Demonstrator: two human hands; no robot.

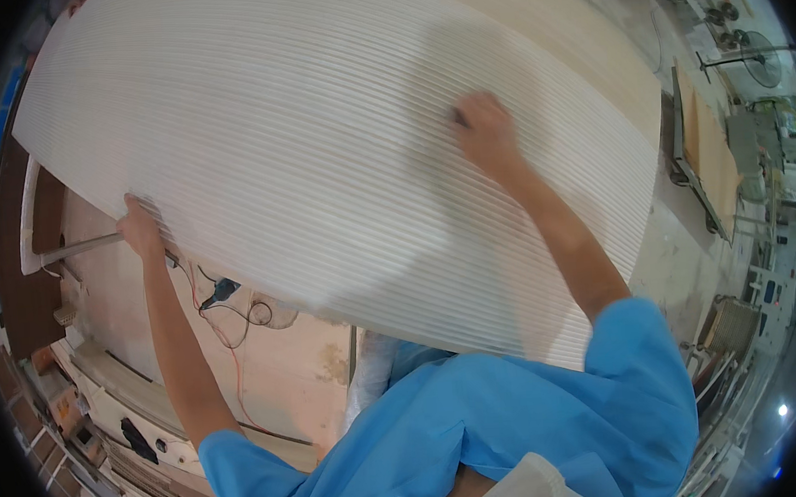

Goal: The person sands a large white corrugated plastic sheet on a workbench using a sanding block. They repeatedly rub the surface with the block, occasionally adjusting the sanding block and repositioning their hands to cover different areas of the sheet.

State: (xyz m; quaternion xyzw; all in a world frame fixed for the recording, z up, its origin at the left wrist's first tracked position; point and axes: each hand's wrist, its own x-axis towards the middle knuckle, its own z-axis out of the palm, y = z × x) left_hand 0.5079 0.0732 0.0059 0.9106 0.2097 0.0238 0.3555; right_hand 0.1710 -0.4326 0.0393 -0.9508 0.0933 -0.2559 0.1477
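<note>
Head view — left hand (141, 231) grips the ribbed white panel's (317, 143) edge, right hand (485, 132) pressed flat on it.

A large white ribbed panel (317, 143) fills most of the view. The left hand (141, 231) grips the panel's near left edge, fingers curled over it. The right hand (485, 132) presses flat on the panel's ribbed face, toward its right side. Below the panel's lower edge, red and black cables (226, 302) lie on a pale work surface (295, 366).

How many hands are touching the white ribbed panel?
2. The left hand grips the white ribbed panel at its left edge; the right hand presses on its surface, right of centre.
</note>
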